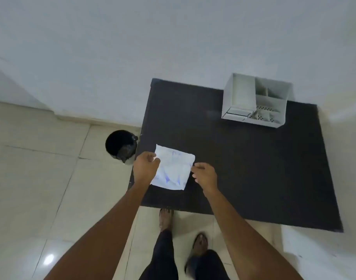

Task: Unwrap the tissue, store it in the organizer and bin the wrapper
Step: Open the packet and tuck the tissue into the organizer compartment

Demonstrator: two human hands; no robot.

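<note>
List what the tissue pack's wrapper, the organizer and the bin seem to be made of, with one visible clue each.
Tissue pack wrapper: probably thin plastic film, white with blue print; it creases softly and shines a little.
Organizer: likely rigid plastic or thin metal, matte light grey; straight thin walls, perforated floor in one compartment.
Bin: material unclear; black, and what looks like a glossy liner is bunched at the rim.

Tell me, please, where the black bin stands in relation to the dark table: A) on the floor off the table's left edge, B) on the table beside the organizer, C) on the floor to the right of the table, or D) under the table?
A: the black bin stands on the tiled floor just off the left edge of the dark table, near the left hand.
</note>
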